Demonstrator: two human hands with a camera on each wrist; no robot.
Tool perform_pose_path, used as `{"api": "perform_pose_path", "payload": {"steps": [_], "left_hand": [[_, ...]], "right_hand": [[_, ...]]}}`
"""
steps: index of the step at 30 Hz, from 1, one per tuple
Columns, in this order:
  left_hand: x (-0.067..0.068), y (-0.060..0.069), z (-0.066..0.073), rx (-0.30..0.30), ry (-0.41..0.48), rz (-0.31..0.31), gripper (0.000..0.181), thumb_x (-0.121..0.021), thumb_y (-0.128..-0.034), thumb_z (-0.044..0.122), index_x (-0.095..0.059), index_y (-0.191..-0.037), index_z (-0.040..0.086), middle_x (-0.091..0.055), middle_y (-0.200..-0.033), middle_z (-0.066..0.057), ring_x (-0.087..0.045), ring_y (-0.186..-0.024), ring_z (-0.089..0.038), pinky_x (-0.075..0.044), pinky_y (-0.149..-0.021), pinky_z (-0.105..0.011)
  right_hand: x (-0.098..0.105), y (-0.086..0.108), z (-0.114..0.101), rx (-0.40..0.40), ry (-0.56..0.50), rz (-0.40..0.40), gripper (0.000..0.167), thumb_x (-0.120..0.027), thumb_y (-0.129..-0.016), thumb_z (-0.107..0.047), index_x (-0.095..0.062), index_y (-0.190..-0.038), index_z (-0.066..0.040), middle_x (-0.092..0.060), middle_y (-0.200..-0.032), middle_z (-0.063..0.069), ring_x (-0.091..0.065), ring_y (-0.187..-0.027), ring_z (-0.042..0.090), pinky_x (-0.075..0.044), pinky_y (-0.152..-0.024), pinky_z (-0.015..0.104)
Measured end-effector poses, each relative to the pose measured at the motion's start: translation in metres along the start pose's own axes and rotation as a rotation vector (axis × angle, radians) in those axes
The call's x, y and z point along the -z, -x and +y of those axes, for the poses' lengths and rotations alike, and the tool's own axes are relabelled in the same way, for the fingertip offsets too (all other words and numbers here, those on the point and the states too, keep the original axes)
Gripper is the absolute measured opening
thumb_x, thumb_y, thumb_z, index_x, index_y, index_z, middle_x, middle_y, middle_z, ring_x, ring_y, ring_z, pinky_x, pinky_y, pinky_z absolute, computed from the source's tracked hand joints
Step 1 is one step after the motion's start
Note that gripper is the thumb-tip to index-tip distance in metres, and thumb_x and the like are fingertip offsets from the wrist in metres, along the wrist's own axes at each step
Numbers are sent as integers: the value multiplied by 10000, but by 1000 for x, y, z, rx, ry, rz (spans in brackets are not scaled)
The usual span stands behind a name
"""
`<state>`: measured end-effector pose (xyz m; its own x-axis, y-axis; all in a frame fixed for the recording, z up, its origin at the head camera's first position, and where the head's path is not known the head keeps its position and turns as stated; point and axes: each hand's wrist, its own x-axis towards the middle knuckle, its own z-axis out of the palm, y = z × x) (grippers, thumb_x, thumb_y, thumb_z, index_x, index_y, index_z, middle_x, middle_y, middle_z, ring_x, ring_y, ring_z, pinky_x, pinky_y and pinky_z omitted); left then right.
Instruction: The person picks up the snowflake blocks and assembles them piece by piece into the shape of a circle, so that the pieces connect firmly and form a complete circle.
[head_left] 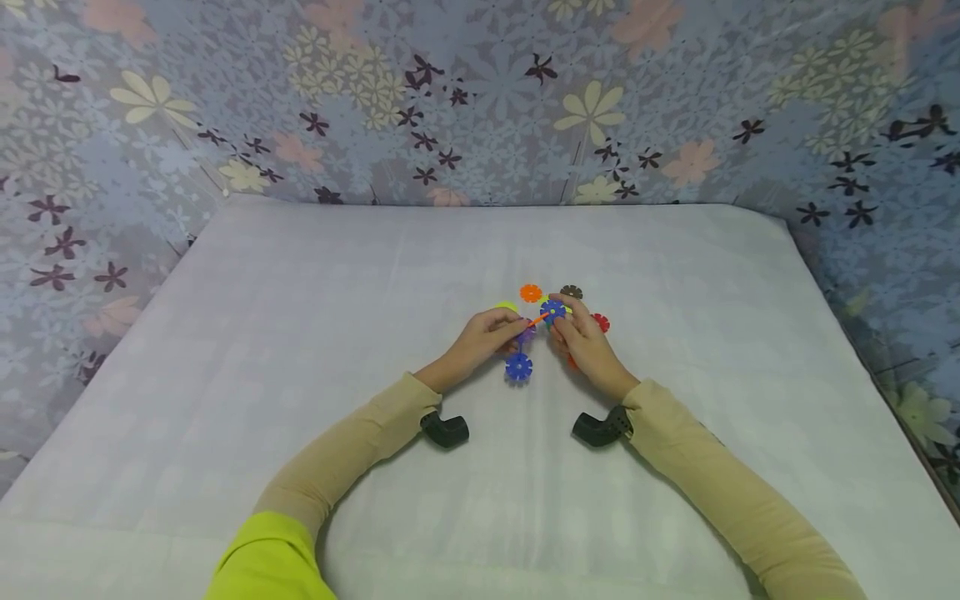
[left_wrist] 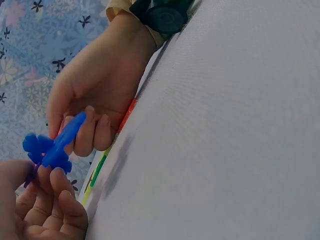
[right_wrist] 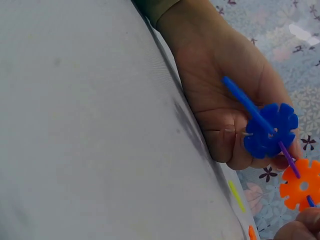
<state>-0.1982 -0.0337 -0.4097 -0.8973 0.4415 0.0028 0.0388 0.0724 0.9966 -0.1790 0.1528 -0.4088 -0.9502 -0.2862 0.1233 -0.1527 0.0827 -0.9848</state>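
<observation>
Both hands hold one chain of notched plastic flower discs above the table. My left hand point(head_left: 480, 340) pinches it near a purple disc point(head_left: 528, 332), which shows edge-on in the right wrist view. Below that hand hangs a blue disc point(head_left: 518, 367), joined to another blue disc seen edge-on. From the purple disc, an orange disc point(right_wrist: 299, 184) runs across to a further blue disc point(head_left: 552, 312). My right hand point(head_left: 591, 348) pinches this last blue disc between thumb and fingers. In the left wrist view, the joined blue discs point(left_wrist: 65, 140) partly hide the link between the hands.
Several loose discs lie on the white-covered table point(head_left: 360, 275) around the hands: orange point(head_left: 531, 293), brown point(head_left: 572, 292), red point(head_left: 602, 322) and yellow-green point(head_left: 507, 306). Others are partly covered by my right hand. A floral cloth point(head_left: 480, 100) hangs behind the table's far edge.
</observation>
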Motion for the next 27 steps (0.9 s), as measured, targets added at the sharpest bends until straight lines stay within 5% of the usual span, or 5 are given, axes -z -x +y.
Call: {"api": "perform_pose_path", "payload": {"steps": [9, 14, 20, 24, 27], "left_hand": [[0, 2, 3, 11, -19, 11, 186, -478, -936, 112, -527, -1014, -49, -542, -664, -16, -476, -555, -107, -414, -547, -224], [1, 2, 2, -5, -96, -28, 276, -443, -958, 184, -539, -1099, -33, -469, -565, -15, -432, -457, -120, -377, -463, -228], [3, 1, -1, -39, -147, -70, 273, -455, -952, 232, -562, -1089, 21, -430, -505, -10, -420, -367, -132, -357, -377, -243], [3, 1, -1, -36, -90, -5, 246, -515, -923, 235, -588, -1011, 17, -461, -575, 4, -420, -437, -99, -366, -423, -233], [2, 2, -1, -33, -47, 48, 239, -538, -909, 215, -602, -988, -1, -510, -650, -14, -428, -507, -89, -370, -481, -225]], "right_hand": [[-1, 4, -8, 116, -61, -60, 329, -335, -959, 4, -225, -1267, 41, -453, -724, 242, -301, -470, 137, -266, -418, 242], [-3, 8, -19, 113, 8, -85, 302, -385, -943, 20, -305, -1222, 106, -530, -816, 293, -323, -472, 105, -283, -431, 223], [2, 4, -6, 141, 101, -101, 312, -469, -919, -5, -428, -1225, 43, -609, -946, 217, -372, -547, 137, -322, -518, 230], [7, 0, -1, 223, 331, 52, 254, -550, -897, -97, -548, -1132, 1, -626, -908, 127, -460, -564, 181, -373, -477, 248], [13, -3, 0, 240, 567, 192, 217, -628, -849, -127, -617, -1023, 2, -601, -887, 106, -442, -659, 229, -347, -581, 288]]}}
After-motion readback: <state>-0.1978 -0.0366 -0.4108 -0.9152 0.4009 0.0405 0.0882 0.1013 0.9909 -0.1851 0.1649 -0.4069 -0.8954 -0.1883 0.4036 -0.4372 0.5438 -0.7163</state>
